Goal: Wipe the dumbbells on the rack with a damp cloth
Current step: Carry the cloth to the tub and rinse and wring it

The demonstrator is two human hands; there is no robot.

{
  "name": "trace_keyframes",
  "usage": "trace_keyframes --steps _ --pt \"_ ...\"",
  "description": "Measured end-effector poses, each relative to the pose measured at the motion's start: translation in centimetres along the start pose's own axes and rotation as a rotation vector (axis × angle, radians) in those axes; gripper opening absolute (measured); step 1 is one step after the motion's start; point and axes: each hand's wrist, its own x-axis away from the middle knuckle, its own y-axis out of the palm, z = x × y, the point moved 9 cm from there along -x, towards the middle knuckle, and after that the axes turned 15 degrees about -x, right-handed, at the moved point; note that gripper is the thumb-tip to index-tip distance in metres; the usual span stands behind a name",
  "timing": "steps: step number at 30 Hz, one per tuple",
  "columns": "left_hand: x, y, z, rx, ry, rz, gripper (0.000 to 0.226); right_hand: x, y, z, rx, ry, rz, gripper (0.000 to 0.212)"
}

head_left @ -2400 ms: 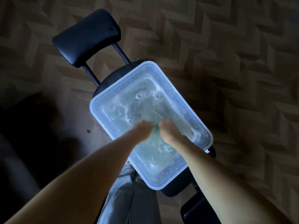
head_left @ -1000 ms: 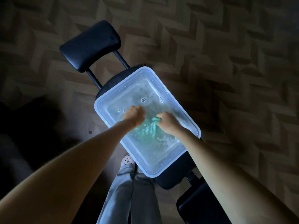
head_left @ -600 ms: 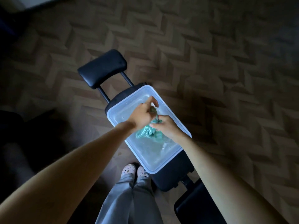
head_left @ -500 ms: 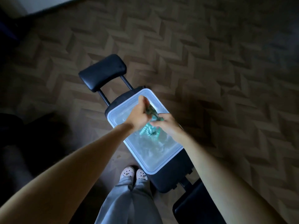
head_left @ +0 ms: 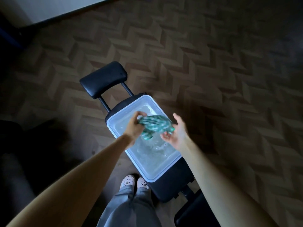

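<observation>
Damp cloth (head_left: 155,124) — my left hand (head_left: 134,127) grips it above the tub (head_left: 127,106) so drips fall back; right hand (head_left: 177,133) open-fingered, holding nothing.

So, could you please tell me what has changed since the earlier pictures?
The cloth has come up out of the water, gripped by the left hand; the right hand has opened beside it. The tub stays on the bench.

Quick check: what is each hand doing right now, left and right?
Left hand: closed, gripping the green cloth above the water tub.
Right hand: open, fingers spread at the cloth's other end; contact cannot be told.
</observation>
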Motion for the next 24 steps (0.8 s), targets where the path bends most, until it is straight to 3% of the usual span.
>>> trace_keyframes --steps 2,5,7,10,13,16,18,21,24 --pt "-0.1 0.6 0.4 0.175 0.004 -0.064 0.05 -1.2 -1.2 1.0 0.094 0.003 0.091 0.027" --pt "0.0 1.4 0.6 0.233 -0.056 -0.103 0.042 -2.5 -1.1 2.0 0.13 -0.024 0.165 0.024" --pt "0.0 1.8 0.2 0.264 -0.106 -0.136 0.038 -3.3 -0.4 2.1 0.125 -0.037 0.15 0.035" --pt "0.4 2.8 0.7 0.384 -0.087 -0.241 0.04 -2.9 0.8 1.9 0.204 -0.066 0.118 0.027" --pt "-1.0 3.1 -1.5 0.433 -0.211 -0.114 0.046 -3.3 2.1 2.6 0.365 -0.08 0.085 0.032" --pt "-2.2 2.5 -3.4 0.056 -0.254 0.098 0.028 -3.8 2.6 3.3 0.465 -0.135 0.101 0.038" --pt "-2.6 1.6 -3.0 -0.201 -0.166 0.201 0.022 -4.2 2.8 3.6 0.457 -0.127 0.079 0.041" --pt "-3.2 1.7 -1.6 -0.477 0.05 0.21 0.033 -4.9 3.2 4.0 0.397 -0.109 0.077 0.043" --pt "-3.9 2.5 -2.0 -0.721 0.132 0.183 0.036 -5.8 3.4 4.0 0.458 -0.152 0.104 0.044"
